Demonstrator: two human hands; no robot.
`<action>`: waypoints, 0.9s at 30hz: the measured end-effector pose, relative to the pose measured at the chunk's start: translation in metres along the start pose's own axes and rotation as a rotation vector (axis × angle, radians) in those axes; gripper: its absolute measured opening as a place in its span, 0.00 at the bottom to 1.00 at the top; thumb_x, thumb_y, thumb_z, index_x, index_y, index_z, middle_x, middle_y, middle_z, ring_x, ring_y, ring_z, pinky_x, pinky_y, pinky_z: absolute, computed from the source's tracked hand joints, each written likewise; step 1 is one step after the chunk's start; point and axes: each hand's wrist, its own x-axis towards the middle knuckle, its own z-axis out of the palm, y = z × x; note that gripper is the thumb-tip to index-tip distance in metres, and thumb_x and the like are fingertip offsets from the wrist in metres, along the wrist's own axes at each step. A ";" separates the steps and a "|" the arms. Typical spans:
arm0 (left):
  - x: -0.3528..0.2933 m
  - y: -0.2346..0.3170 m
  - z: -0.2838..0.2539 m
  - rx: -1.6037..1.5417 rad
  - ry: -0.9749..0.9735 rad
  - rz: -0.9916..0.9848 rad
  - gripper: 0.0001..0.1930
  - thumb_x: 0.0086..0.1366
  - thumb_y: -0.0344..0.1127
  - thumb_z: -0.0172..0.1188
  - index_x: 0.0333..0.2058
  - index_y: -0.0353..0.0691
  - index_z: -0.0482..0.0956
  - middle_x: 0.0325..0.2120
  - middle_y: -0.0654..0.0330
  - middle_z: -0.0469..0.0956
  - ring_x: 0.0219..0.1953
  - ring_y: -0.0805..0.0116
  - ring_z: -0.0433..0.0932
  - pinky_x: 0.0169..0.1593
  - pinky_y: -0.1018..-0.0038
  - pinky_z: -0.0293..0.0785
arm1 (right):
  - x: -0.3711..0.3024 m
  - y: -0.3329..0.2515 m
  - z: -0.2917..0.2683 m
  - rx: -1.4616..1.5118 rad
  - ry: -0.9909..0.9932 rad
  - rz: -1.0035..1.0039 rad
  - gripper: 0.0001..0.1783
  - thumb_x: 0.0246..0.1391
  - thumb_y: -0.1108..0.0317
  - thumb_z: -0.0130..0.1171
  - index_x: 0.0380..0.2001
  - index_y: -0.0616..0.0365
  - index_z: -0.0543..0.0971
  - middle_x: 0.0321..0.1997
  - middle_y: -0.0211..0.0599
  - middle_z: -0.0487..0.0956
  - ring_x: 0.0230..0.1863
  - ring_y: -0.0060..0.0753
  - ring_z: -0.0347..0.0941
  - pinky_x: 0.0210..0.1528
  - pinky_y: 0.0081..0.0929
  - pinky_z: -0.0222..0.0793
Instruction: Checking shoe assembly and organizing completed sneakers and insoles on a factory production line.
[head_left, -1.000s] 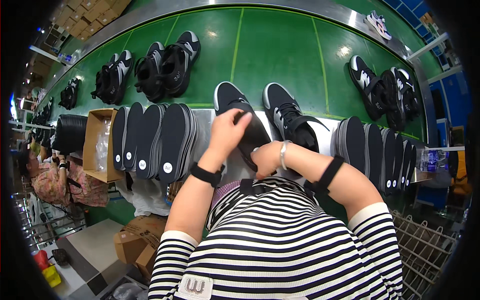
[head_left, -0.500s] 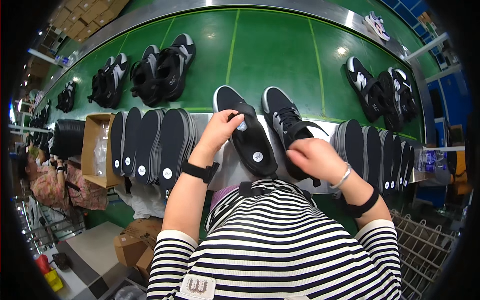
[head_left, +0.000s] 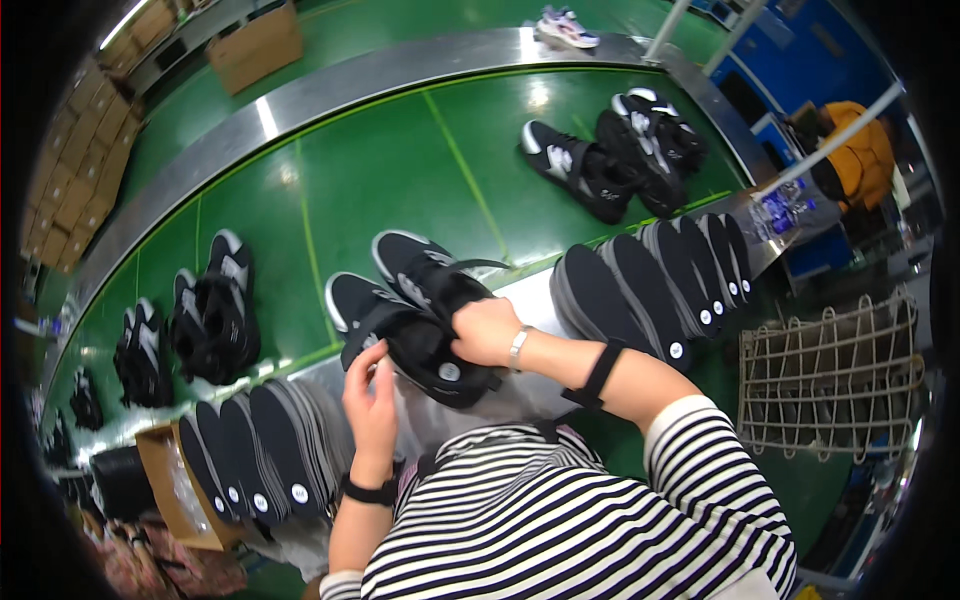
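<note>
Two black shoes with grey-silver toes stand side by side before me. My left hand [head_left: 370, 410] is at the outer side of the left shoe [head_left: 352, 295], its thumb and forefinger a little apart beside the loose strap [head_left: 368, 322]. A round white label [head_left: 450, 371] shows on the insole inside this shoe. At the opening of the right shoe [head_left: 405, 250], my right hand [head_left: 486, 332] is curled, knuckles up. Its fingertips are hidden in the shoe, so what they grip is not visible. That shoe's strap [head_left: 478, 265] sticks out to the right.
Stacked dark insoles stand left [head_left: 290, 430] and right [head_left: 600, 290] of the shoes. More shoe pairs sit on the green table [head_left: 380, 170] at left [head_left: 220, 310] and far right [head_left: 580, 170]. A cardboard box [head_left: 165, 480] holds clear plastic; a wire rack [head_left: 830, 380] stands at right.
My view has turned to the right. My left hand has left the left shoe's inside edge for its outer side. My right hand has lowered into the right shoe's opening.
</note>
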 end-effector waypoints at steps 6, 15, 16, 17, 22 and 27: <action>-0.015 -0.046 -0.026 0.285 0.014 -0.167 0.14 0.55 0.33 0.52 0.41 0.34 0.69 0.42 0.52 0.68 0.46 0.61 0.66 0.46 0.73 0.62 | 0.086 0.010 -0.049 -0.044 0.205 -0.010 0.13 0.39 0.59 0.53 0.25 0.56 0.76 0.28 0.38 0.76 0.34 0.38 0.72 0.40 0.40 0.58; -0.032 -0.079 -0.013 0.957 -0.399 -0.403 0.49 0.43 0.55 0.59 0.56 0.35 0.43 0.57 0.39 0.31 0.60 0.45 0.25 0.54 0.45 0.23 | 0.063 0.206 -0.069 0.031 0.757 0.541 0.12 0.40 0.66 0.48 0.30 0.57 0.75 0.32 0.45 0.73 0.36 0.48 0.70 0.37 0.42 0.67; -0.029 -0.077 -0.011 0.972 -0.436 -0.471 0.51 0.42 0.56 0.59 0.56 0.34 0.40 0.57 0.39 0.29 0.60 0.45 0.22 0.54 0.45 0.21 | 0.051 0.233 -0.066 -0.050 0.862 0.599 0.13 0.41 0.65 0.49 0.32 0.57 0.73 0.34 0.46 0.72 0.38 0.49 0.69 0.37 0.43 0.67; -0.026 -0.075 -0.010 0.962 -0.483 -0.529 0.55 0.41 0.58 0.59 0.56 0.33 0.36 0.57 0.39 0.24 0.59 0.45 0.17 0.53 0.44 0.18 | 0.039 0.258 -0.066 -0.060 0.856 0.716 0.14 0.42 0.65 0.49 0.35 0.58 0.72 0.36 0.47 0.72 0.40 0.49 0.69 0.38 0.43 0.67; -0.024 -0.072 -0.005 0.991 -0.500 -0.572 0.56 0.40 0.59 0.59 0.57 0.32 0.34 0.57 0.39 0.23 0.58 0.44 0.17 0.52 0.44 0.17 | -0.003 0.350 -0.060 0.026 0.843 0.931 0.20 0.42 0.69 0.48 0.42 0.65 0.66 0.43 0.53 0.68 0.46 0.53 0.64 0.48 0.41 0.61; -0.025 -0.070 -0.002 1.022 -0.514 -0.599 0.57 0.40 0.60 0.59 0.56 0.31 0.33 0.56 0.38 0.23 0.58 0.44 0.16 0.52 0.44 0.16 | -0.005 0.401 -0.050 0.086 0.849 0.938 0.32 0.40 0.71 0.47 0.52 0.66 0.56 0.51 0.56 0.63 0.52 0.54 0.60 0.53 0.38 0.56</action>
